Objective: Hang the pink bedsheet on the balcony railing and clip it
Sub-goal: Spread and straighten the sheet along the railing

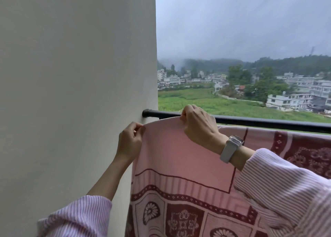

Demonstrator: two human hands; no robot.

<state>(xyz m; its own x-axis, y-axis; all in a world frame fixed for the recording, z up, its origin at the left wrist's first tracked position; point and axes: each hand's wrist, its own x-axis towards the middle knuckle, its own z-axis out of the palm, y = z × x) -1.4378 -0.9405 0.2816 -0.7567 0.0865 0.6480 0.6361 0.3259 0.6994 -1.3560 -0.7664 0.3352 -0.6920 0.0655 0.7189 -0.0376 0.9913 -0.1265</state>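
Balcony corner: white wall (71, 75) frame left, black railing (268, 123) crossing centre right.
Left hand (129, 140), raised at centre, pinches the pink bedsheet (170, 156) at its top corner beside the wall; right hand (198, 125), wearing a white watch (231, 148), has its fingers (186, 113) curled over the sheet's upper edge at the railing. Sheet hangs below both hands.

a plain off-white plastered wall (77, 75) fills the left half of the view. beyond it, a grey overcast sky (241, 18) hangs over dark green wooded hills (268, 63) with low mist on the left ridge. below the hills stand clusters of white multi-storey buildings (293, 97) among leafy green trees (265, 86). a bright green grassy field (197, 102) spreads in front of them. a thin tower (312, 50) rises faintly on the right hilltop.
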